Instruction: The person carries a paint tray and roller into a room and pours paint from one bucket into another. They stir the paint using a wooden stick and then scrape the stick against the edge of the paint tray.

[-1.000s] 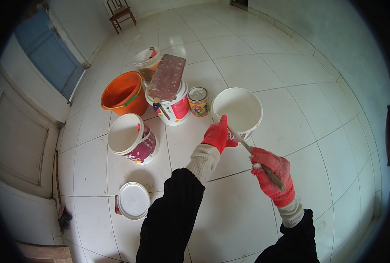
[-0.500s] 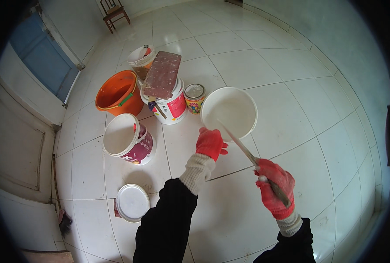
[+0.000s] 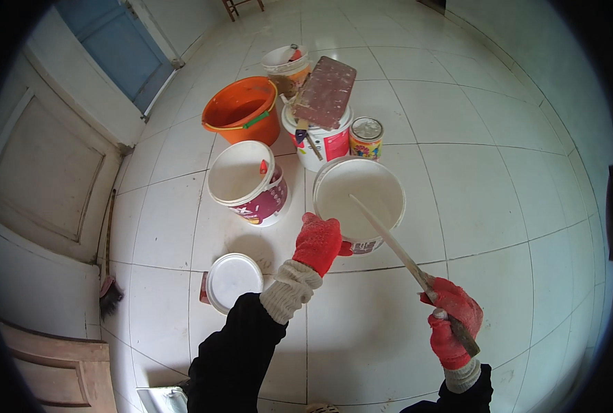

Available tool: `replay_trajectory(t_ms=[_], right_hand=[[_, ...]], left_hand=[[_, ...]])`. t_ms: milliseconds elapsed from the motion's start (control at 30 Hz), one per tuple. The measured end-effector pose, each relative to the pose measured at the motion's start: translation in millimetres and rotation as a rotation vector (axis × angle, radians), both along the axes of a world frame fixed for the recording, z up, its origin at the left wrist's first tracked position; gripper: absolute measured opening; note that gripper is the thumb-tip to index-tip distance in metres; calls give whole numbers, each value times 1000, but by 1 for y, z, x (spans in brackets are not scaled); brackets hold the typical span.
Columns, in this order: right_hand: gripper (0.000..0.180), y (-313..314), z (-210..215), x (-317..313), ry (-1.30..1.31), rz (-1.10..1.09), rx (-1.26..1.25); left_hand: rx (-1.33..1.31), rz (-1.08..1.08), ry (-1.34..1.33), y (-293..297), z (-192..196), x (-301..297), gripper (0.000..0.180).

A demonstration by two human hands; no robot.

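My left hand [image 3: 318, 242], in a red-coated work glove with a knitted cuff, is closed on the near-left rim of a round white bucket [image 3: 394, 193]. Its fingertips are partly hidden against the bucket's side. A long wooden stick [image 3: 397, 249], coated whitish toward its far end, slants down into this bucket. My right hand [image 3: 456, 316], gloved the same way, is wrapped around the stick's darker near end. Pale material lines the bucket's inside; whether liquid stands in it I cannot tell.
Beyond stand a purple-labelled bucket [image 3: 258, 206], an orange bucket [image 3: 268, 127], a small paint can [image 3: 366, 141] and a white bucket [image 3: 313, 155] bearing a brown board [image 3: 325, 93] and a brush [image 3: 301, 129]. A white lid [image 3: 234, 283] lies left; a broom [image 3: 110, 296] leans by the wall.
The white bucket has shifted left and nearer relative to the paint can, with my left hand at its rim. The stick remains in my right hand. The whole view has turned.
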State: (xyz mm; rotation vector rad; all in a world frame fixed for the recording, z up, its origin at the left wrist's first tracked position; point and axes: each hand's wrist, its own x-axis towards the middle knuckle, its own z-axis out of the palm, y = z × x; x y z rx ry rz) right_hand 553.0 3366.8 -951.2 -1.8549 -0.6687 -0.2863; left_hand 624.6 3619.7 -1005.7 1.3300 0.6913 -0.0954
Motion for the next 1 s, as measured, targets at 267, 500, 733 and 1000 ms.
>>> replay_trajectory(t_ms=[267, 500, 733, 1000], right_hand=[[26, 48, 27, -2, 73, 53, 34], [27, 75, 40, -27, -27, 62, -74], [30, 82, 47, -58, -219, 67, -4], [26, 91, 56, -109, -128, -16, 69]], left_hand=[[375, -79, -223, 65, -63, -29, 50], [-67, -99, -110, 37, 30, -158, 40], [-185, -197, -43, 54, 61, -256, 38], [-221, -235, -131, 72, 98, -348, 38]])
